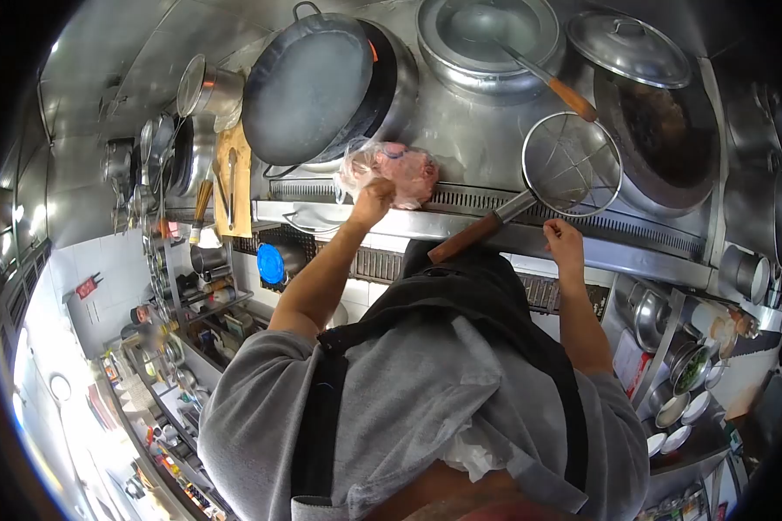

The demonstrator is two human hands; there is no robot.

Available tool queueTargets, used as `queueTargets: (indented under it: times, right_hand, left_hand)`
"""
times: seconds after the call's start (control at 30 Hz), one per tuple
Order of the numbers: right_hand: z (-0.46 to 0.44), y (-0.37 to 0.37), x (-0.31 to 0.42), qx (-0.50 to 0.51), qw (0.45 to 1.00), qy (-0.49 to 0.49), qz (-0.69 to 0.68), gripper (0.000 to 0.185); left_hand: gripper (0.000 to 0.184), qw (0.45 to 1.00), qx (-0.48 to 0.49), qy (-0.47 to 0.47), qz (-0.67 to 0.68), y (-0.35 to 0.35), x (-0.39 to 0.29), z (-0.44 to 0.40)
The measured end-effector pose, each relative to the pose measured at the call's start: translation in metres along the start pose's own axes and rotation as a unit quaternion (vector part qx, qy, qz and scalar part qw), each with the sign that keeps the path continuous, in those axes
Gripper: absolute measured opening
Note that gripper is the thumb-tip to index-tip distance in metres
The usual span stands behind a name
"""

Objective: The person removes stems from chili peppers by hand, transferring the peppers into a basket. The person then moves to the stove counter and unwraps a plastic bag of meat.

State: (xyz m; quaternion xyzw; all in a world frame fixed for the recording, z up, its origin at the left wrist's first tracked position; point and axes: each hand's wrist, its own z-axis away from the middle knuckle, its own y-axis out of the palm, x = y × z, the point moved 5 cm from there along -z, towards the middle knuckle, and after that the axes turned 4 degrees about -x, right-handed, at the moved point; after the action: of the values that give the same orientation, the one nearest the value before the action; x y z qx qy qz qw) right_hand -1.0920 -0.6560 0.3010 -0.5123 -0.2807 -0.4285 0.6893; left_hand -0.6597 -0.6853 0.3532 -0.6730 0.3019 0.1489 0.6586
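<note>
My left hand (374, 201) is closed on the gathered part of a clear plastic bag (356, 167). Pinkish raw meat (413, 174) shows inside the bag, which rests at the stove's front edge below the big wok. My right hand (565, 243) hangs just in front of the metal ledge, its fingers curled together with nothing visible in them. Close above it, a round wire strainer (572, 165) lies with its wooden handle (469, 241) sticking out over the edge towards my apron. The strainer and my right hand look apart.
A large wok (308, 87) stands tilted at the back left. Behind the strainer, a ladle with a wooden handle (572, 98) leans in a water-filled pot (487, 74). A metal lid (627, 48) partly covers a dark burner well (660, 130). Utensils hang at the left wall.
</note>
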Motion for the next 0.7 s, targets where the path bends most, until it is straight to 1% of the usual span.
queueTargets:
  times: [0.1, 0.13, 0.23, 0.27, 0.33, 0.37, 0.4, 0.43, 0.47, 0.5, 0.53, 0.57, 0.6, 0.63, 0.67, 0.7]
  right_hand:
    - [-0.003, 0.006, 0.007, 0.0, 1.0, 0.006, -0.003, 0.02]
    - [-0.005, 0.005, 0.01, -0.003, 1.0, 0.005, -0.002, 0.02]
    - [-0.006, 0.006, 0.022, 0.003, 1.0, 0.003, 0.008, 0.02]
    - [-0.006, 0.002, 0.025, -0.001, 1.0, -0.001, 0.006, 0.02]
    - [0.004, -0.009, 0.029, -0.019, 1.0, 0.002, 0.005, 0.02]
    - [0.018, -0.015, 0.027, -0.032, 0.999, 0.02, 0.007, 0.021]
    - [0.034, -0.023, 0.021, -0.05, 0.998, 0.04, 0.008, 0.021]
    - [0.057, -0.022, 0.001, -0.057, 0.996, 0.062, 0.017, 0.021]
    - [0.087, -0.015, -0.023, -0.067, 0.994, 0.088, 0.024, 0.021]
    - [0.119, -0.011, -0.029, -0.065, 0.994, 0.04, 0.082, 0.019]
    - [0.154, -0.005, -0.033, -0.062, 0.988, -0.004, 0.142, 0.02]
    - [0.186, 0.012, -0.051, -0.035, 0.987, -0.016, 0.157, 0.021]
    - [0.21, 0.027, -0.066, -0.01, 0.985, -0.029, 0.172, 0.022]
    - [0.221, 0.029, -0.074, -0.041, 0.984, -0.004, 0.175, 0.022]
    - [0.228, 0.037, -0.073, -0.024, 0.987, -0.026, 0.158, 0.023]
    - [0.232, 0.044, -0.073, -0.003, 0.989, -0.055, 0.141, 0.024]
  left_hand:
    - [0.008, 0.997, 0.034, -0.008, 0.063, 0.022, -0.044, -0.003]
    - [0.007, 0.996, 0.028, 0.004, 0.085, 0.03, -0.05, -0.003]
    - [0.009, 0.993, 0.088, 0.034, 0.074, 0.049, -0.056, -0.005]
    - [0.009, 0.992, 0.093, 0.04, 0.078, 0.052, -0.056, -0.007]
    - [0.006, 0.988, 0.134, 0.03, 0.066, 0.046, -0.065, -0.011]
    - [0.017, 0.992, 0.113, 0.031, 0.044, 0.037, -0.072, -0.013]
    - [0.026, 0.992, 0.1, 0.036, 0.075, 0.027, -0.076, -0.018]
    - [0.03, 0.997, 0.046, 0.035, 0.047, 0.005, -0.096, -0.022]
    - [0.033, 0.998, 0.011, 0.052, 0.028, -0.009, -0.104, -0.021]
    - [0.04, 0.999, 0.017, 0.039, 0.034, -0.018, -0.106, -0.015]
    - [0.039, 0.996, 0.076, 0.043, 0.011, -0.027, -0.117, -0.009]
    - [0.038, 0.987, 0.143, 0.044, -0.051, -0.02, -0.094, 0.015]
    - [0.041, 0.959, 0.278, -0.025, -0.053, -0.017, -0.089, 0.031]
    - [0.044, 0.916, 0.394, -0.013, -0.072, -0.017, -0.096, 0.046]
    - [0.047, 0.829, 0.552, -0.041, -0.081, -0.006, -0.092, 0.058]
    - [0.047, 0.822, 0.563, -0.011, -0.084, 0.001, -0.098, 0.05]
